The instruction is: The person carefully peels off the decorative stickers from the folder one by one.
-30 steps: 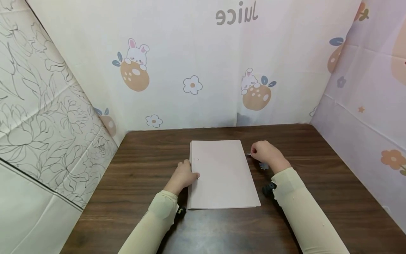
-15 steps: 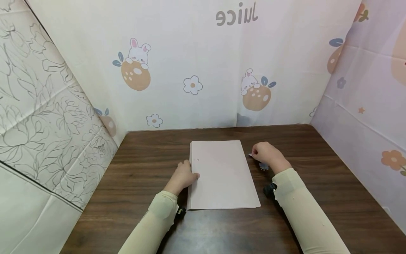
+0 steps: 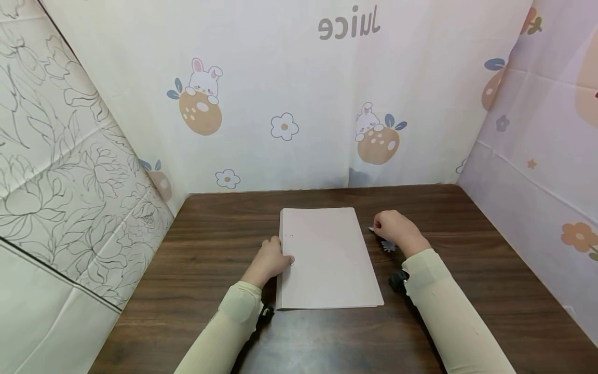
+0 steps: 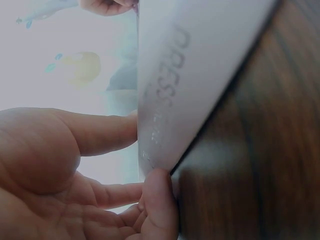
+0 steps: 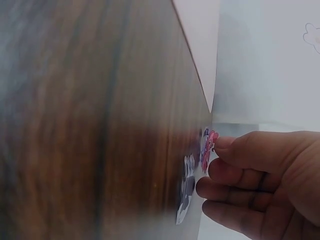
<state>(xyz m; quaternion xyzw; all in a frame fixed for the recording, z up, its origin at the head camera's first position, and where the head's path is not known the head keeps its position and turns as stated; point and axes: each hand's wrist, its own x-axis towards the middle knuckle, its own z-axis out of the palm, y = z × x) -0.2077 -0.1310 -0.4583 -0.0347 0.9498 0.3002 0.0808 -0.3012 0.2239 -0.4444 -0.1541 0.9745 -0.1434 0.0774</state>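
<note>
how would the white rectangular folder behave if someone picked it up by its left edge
The white rectangular folder is probably fairly stiff, since its edges run straight. It may fall open when lifted, as separate layers show at its near right corner. It seems unlikely to roll, lying broad side down on the dark brown wood-grain table.

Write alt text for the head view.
The left hand grips the left edge of a pale folder on a brown table, while the right hand pinches a small piece beside the folder's right edge. A grey piece lies by that hand; patterned cloth hangs behind.
</note>
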